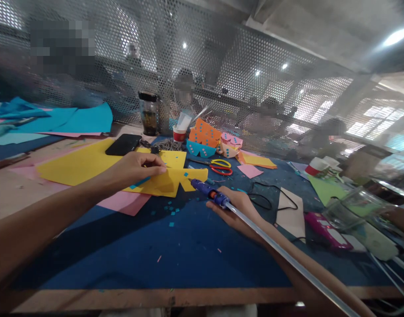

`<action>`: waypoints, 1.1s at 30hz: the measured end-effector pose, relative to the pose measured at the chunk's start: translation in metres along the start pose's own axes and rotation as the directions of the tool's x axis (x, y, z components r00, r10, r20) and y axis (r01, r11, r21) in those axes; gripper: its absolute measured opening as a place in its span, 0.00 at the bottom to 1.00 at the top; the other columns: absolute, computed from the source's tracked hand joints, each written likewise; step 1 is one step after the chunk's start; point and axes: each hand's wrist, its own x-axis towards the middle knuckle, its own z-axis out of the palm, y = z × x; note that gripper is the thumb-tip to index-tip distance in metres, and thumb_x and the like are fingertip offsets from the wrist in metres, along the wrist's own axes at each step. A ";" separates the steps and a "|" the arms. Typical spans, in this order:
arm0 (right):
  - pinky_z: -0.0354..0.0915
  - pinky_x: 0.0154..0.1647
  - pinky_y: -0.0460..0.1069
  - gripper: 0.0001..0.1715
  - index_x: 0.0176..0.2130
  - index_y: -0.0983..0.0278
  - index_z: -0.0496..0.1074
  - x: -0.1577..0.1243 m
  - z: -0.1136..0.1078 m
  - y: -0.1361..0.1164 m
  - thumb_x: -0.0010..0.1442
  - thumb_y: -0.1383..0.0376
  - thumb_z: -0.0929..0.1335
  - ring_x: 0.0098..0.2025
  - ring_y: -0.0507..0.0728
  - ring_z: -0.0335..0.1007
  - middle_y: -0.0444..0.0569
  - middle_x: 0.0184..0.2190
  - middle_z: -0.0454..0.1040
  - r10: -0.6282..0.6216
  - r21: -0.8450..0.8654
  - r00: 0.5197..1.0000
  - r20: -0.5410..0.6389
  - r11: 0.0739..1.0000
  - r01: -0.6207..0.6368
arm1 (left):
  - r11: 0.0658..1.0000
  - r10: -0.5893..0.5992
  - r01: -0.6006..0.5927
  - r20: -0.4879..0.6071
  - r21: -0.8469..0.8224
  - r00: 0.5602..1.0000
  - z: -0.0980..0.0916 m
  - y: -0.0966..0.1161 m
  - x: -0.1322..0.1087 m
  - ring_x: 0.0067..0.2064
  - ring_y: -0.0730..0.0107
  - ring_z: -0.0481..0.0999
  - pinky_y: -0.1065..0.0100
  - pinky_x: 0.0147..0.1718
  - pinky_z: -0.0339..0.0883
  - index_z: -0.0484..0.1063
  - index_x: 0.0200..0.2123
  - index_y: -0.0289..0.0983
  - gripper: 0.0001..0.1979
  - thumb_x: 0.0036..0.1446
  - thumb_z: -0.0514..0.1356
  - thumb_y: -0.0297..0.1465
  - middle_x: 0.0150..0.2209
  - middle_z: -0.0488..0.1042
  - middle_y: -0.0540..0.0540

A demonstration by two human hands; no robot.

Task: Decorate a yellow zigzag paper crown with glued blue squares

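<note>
My left hand (pixel 148 167) pinches the left end of a cut yellow paper piece (pixel 170 178), raised above the yellow sheets (pixel 79 165). A small blue square (pixel 186 174) sits on that piece near its right part. My right hand (pixel 236 202) is wrapped round a blue hot glue gun (pixel 206 190), with a long clear glue stick (pixel 281 251) running out of its back toward me. The gun's tip points at the yellow piece close to the blue square; whether they touch, I cannot tell. Several loose blue paper squares (pixel 171 211) lie on the blue mat below.
Behind are red and yellow scissors (pixel 221 167), decorated orange (pixel 205 132) and blue paper pieces (pixel 201 149), a black phone (pixel 123 144), a dark-lidded jar (pixel 149 113) and a paper cup (pixel 179 133). At right lie a black cord (pixel 271 204), a magenta device (pixel 327 230) and a glass container (pixel 357 207).
</note>
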 end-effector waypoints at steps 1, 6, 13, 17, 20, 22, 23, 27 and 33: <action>0.59 0.30 0.46 0.15 0.38 0.61 0.70 0.000 0.000 0.001 0.69 0.53 0.69 0.27 0.53 0.68 0.45 0.28 0.75 -0.003 -0.001 1.000 0.000 1.000 0.003 | 1.000 -0.002 0.002 -0.002 0.000 1.000 0.000 0.001 0.000 0.39 0.60 0.77 0.65 0.38 0.64 0.83 0.36 0.38 0.21 0.51 0.67 0.49 0.35 0.83 0.46; 0.59 0.30 0.45 0.15 0.38 0.61 0.71 -0.001 0.001 0.002 0.70 0.53 0.69 0.27 0.52 0.68 0.45 0.28 0.75 -0.008 -0.013 1.000 -0.002 1.000 0.008 | 1.000 0.006 -0.006 -0.007 -0.012 1.000 0.001 0.002 0.000 0.38 0.62 0.77 0.65 0.37 0.64 0.83 0.35 0.38 0.20 0.50 0.67 0.49 0.34 0.83 0.45; 0.59 0.30 0.46 0.15 0.38 0.61 0.70 0.000 0.001 0.001 0.70 0.52 0.68 0.26 0.53 0.69 0.46 0.28 0.75 -0.016 -0.044 1.000 -0.007 0.999 0.015 | 0.999 0.008 -0.008 -0.007 -0.034 1.000 0.001 0.000 0.001 0.38 0.62 0.77 0.65 0.37 0.65 0.83 0.34 0.39 0.19 0.50 0.68 0.48 0.34 0.83 0.46; 0.59 0.30 0.46 0.14 0.38 0.61 0.70 0.000 0.001 0.001 0.70 0.53 0.69 0.26 0.53 0.69 0.45 0.28 0.75 -0.016 -0.045 1.000 -0.001 0.999 0.016 | 1.000 0.016 -0.016 -0.007 -0.023 1.000 0.001 0.000 0.000 0.38 0.62 0.77 0.65 0.37 0.65 0.83 0.34 0.39 0.19 0.50 0.67 0.49 0.34 0.83 0.46; 0.59 0.30 0.46 0.15 0.38 0.60 0.70 -0.001 0.001 0.001 0.69 0.52 0.69 0.26 0.54 0.69 0.45 0.27 0.75 -0.011 -0.043 1.000 -0.001 0.999 0.011 | 1.000 0.016 -0.016 -0.014 -0.018 1.000 0.001 0.001 0.000 0.38 0.61 0.77 0.66 0.37 0.65 0.83 0.34 0.39 0.19 0.50 0.68 0.49 0.34 0.83 0.46; 0.58 0.29 0.46 0.15 0.38 0.60 0.70 -0.001 0.001 0.001 0.69 0.52 0.69 0.26 0.53 0.69 0.44 0.27 0.74 -0.009 -0.041 1.000 -0.003 0.999 0.009 | 1.000 0.010 -0.011 -0.017 -0.010 1.000 0.000 0.001 0.000 0.38 0.61 0.77 0.65 0.37 0.65 0.84 0.34 0.39 0.19 0.49 0.68 0.49 0.34 0.83 0.46; 0.58 0.29 0.46 0.15 0.38 0.60 0.69 -0.001 0.001 0.001 0.69 0.52 0.69 0.26 0.53 0.69 0.44 0.27 0.74 -0.009 -0.040 1.000 -0.003 0.999 0.009 | 1.000 0.008 -0.008 -0.016 -0.006 1.000 0.000 0.001 0.000 0.38 0.62 0.77 0.65 0.37 0.65 0.84 0.34 0.39 0.19 0.49 0.68 0.49 0.34 0.83 0.46; 0.58 0.29 0.46 0.15 0.38 0.60 0.70 -0.001 0.002 0.003 0.69 0.52 0.69 0.26 0.53 0.69 0.44 0.28 0.75 -0.014 -0.047 1.000 -0.001 0.999 0.014 | 1.000 0.009 -0.009 -0.015 -0.010 1.000 0.000 0.002 0.000 0.37 0.62 0.77 0.66 0.37 0.65 0.83 0.34 0.39 0.19 0.50 0.67 0.49 0.33 0.83 0.46; 0.57 0.28 0.46 0.17 0.37 0.60 0.70 0.001 0.004 0.005 0.68 0.50 0.69 0.25 0.53 0.68 0.44 0.25 0.74 -0.012 -0.059 1.000 -0.021 0.998 0.011 | 1.000 0.006 -0.006 -0.007 -0.030 1.000 0.001 0.002 0.001 0.38 0.61 0.77 0.65 0.37 0.65 0.83 0.35 0.38 0.19 0.50 0.68 0.48 0.34 0.83 0.46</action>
